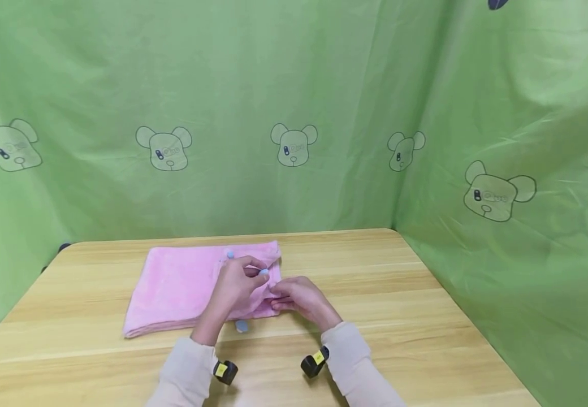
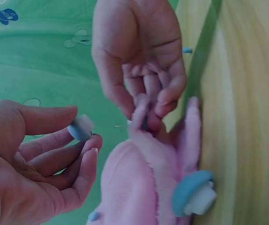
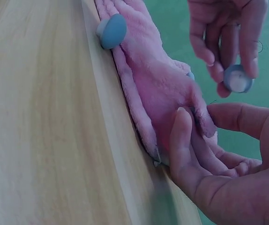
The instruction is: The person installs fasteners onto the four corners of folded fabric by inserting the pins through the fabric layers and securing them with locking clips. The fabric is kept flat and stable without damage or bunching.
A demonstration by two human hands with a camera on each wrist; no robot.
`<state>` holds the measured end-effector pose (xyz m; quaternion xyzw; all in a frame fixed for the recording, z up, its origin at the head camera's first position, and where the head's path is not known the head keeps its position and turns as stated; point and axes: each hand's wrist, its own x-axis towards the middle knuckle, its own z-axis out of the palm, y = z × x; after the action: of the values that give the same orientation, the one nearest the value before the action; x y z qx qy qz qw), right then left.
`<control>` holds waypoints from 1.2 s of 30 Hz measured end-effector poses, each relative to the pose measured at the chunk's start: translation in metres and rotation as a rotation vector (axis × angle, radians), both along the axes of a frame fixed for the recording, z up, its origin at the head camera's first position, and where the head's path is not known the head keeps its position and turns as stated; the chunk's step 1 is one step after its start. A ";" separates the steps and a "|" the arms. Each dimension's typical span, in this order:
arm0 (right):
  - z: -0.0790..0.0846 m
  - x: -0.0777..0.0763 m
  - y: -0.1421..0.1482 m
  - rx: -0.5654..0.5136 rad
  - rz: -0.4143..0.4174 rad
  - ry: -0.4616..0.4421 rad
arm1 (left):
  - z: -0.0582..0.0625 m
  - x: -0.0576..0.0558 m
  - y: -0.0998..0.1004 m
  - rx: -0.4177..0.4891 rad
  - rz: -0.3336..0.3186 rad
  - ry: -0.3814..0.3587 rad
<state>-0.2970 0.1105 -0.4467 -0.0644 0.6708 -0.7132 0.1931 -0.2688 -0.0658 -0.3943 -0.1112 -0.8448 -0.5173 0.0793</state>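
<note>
A folded pink plush cloth (image 1: 182,277) lies on the wooden table. My left hand (image 1: 237,281) is above its right part, pinching a small blue-and-white mushroom-shaped cap (image 2: 80,129) between thumb and fingers. Beside it my right hand (image 1: 304,297) grips the cloth's right edge, with the thumb on one side and fingers on the other. A thin metal pin (image 2: 120,125) sticks out of the gripped fabric towards the cap, apart from it. Something dark shows in the cloth fold (image 3: 193,110) between the right fingers; its shape is mostly hidden.
Another blue-and-white mushroom-shaped piece (image 1: 242,326) is at the cloth's near edge. A smaller blue piece (image 1: 230,255) shows on the cloth's far side. Green curtains (image 1: 294,85) with bear-head prints stand behind and beside the wooden table (image 1: 401,339).
</note>
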 end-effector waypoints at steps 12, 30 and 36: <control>0.002 0.002 -0.001 0.011 -0.005 0.004 | -0.019 -0.007 -0.001 -0.038 0.023 -0.035; 0.002 0.003 -0.001 -0.004 0.019 0.015 | -0.023 -0.008 0.002 -0.043 -0.009 0.009; 0.002 0.002 -0.002 -0.021 0.016 0.007 | -0.023 -0.008 0.002 -0.069 -0.017 0.067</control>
<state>-0.2947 0.1086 -0.4444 -0.0744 0.6634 -0.7183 0.1957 -0.2767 -0.0634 -0.4177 -0.1381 -0.8580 -0.4847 0.0993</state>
